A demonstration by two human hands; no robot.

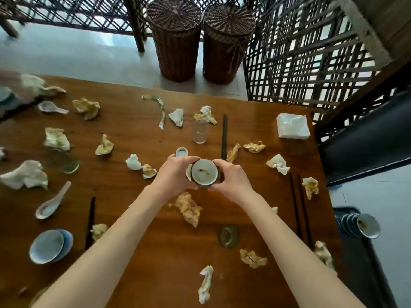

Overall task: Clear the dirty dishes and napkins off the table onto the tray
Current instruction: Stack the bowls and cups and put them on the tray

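Both hands — left hand [172,173], right hand [231,177] — grip a dirty bowl [204,172] above mid-worktop [155,252], apparently mid-collection — next, a steady carry right to the tray [360,263].

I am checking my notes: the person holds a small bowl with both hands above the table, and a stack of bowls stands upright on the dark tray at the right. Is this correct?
Not quite. In the head view the stack of bowls lies on its side on the dark tray, not upright. The rest holds: left hand and right hand hold the small bowl above the table.
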